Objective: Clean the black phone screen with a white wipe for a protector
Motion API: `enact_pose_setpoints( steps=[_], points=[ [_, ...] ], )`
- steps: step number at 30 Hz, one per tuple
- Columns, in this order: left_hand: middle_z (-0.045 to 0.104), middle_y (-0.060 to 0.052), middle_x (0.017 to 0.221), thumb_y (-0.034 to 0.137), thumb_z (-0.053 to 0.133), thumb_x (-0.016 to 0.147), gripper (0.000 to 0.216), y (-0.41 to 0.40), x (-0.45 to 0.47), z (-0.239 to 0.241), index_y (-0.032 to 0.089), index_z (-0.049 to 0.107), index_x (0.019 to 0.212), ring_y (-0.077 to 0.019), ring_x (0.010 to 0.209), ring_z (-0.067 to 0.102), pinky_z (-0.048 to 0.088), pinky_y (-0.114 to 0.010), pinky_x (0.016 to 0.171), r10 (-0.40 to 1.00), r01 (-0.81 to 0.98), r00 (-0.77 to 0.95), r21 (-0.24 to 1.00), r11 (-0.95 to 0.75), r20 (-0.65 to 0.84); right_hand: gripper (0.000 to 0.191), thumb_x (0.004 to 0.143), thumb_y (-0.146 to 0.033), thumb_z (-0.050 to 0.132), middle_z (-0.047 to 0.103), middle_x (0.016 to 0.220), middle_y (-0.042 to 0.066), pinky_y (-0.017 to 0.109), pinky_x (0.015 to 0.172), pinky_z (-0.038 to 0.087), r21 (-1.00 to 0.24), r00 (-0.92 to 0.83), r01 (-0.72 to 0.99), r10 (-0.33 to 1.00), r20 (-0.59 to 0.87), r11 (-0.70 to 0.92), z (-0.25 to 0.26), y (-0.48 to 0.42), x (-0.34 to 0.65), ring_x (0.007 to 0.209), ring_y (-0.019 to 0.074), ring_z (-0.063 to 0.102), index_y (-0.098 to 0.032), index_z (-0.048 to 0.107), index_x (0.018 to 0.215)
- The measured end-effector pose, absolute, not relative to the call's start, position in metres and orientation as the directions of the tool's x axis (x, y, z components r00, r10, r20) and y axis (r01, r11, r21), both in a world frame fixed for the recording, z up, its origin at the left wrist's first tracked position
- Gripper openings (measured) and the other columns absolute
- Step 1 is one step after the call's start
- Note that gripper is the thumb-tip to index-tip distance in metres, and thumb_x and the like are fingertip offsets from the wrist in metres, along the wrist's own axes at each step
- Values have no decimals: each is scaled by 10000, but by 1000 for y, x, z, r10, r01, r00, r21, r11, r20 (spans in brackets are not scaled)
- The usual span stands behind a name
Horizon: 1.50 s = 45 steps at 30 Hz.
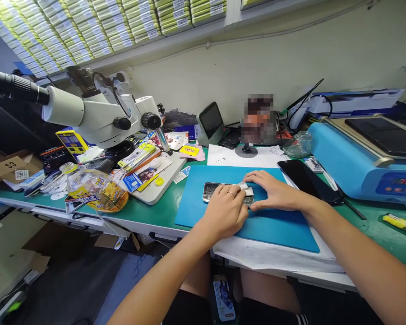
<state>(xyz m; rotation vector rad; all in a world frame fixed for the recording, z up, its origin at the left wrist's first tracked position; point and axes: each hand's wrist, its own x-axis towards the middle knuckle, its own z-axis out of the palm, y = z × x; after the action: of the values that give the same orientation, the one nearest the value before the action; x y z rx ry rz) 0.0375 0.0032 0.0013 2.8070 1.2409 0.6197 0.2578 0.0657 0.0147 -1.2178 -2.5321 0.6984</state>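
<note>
A phone with a shiny dark face lies flat on a blue mat. My left hand, a ring on one finger, is over the middle of it with fingers bent and pressed together. A folded white cloth pokes out at those fingertips, resting on the phone's right part. My right hand grips the phone's right end, thumb at the near edge and fingers at the far edge. The fingers and the cloth hide much of the phone's face.
A microscope and a tilted drink bottle stand to the left. On the right are a black phone, a glass jar, a blue heating machine and a yellow cutter knife. A small screen device stands behind.
</note>
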Motion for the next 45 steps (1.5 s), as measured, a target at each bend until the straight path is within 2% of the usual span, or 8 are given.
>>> enact_pose_setpoints(
  steps=[8,12,16,21,24,31,38,45],
  points=[
    [604,-108,1383,205,353,1027,392,7,-26,0,159,558,1359,-277,1235,567,379,-472,1149,820,831,495,119,-543,287,827,667,-763,731,530,1408,118,567,1109,397,-521,-594,697,804,-35,492,13,67,260,1346,397,437,-278,604,1324],
    [616,-111,1353,192,352,1021,383,4,-29,1,149,572,1332,-266,1240,563,327,-472,1200,823,840,486,102,-533,294,809,661,-772,730,523,1406,119,578,1093,405,-506,-599,702,800,-39,501,14,67,258,1339,403,438,-289,620,1300],
    [627,-137,1302,205,385,1005,343,3,5,5,131,605,1258,-278,1194,575,412,-443,1116,783,792,556,105,-601,279,799,642,-786,733,566,1342,126,578,1102,390,-512,-601,683,799,10,521,12,68,255,1311,404,460,-276,651,1252],
    [646,-131,1264,286,425,991,329,4,51,3,120,628,1190,-295,1167,573,429,-450,1086,789,785,539,164,-598,296,790,741,-869,549,636,1226,140,572,1059,412,-584,-584,617,804,109,527,4,74,258,1210,390,534,-251,651,1223],
    [614,-114,1365,290,404,993,370,3,59,2,135,598,1268,-287,1235,545,365,-480,1156,792,780,529,194,-595,304,797,774,-887,465,649,1202,142,566,1037,427,-600,-574,605,809,128,524,2,76,259,1173,385,557,-247,651,1211],
    [567,-124,1456,222,381,955,454,10,12,3,146,550,1370,-295,1327,514,300,-527,1204,852,839,476,177,-514,219,763,678,-775,711,587,1329,127,565,1113,381,-545,-587,673,809,17,500,10,71,257,1304,398,475,-266,650,1244],
    [525,-126,1508,189,329,971,502,3,-31,0,132,502,1439,-254,1409,469,267,-511,1246,867,847,455,202,-492,204,831,635,-758,754,489,1450,101,588,1144,358,-520,-590,713,804,-82,470,13,68,259,1387,405,388,-306,607,1317],
    [483,-174,1544,186,365,964,524,-24,-40,-3,60,499,1455,-306,1468,408,336,-489,1232,882,863,422,204,-462,211,809,666,-746,743,469,1468,101,594,1155,344,-518,-595,713,798,-92,472,11,69,260,1399,400,367,-303,589,1325]
  ],
)
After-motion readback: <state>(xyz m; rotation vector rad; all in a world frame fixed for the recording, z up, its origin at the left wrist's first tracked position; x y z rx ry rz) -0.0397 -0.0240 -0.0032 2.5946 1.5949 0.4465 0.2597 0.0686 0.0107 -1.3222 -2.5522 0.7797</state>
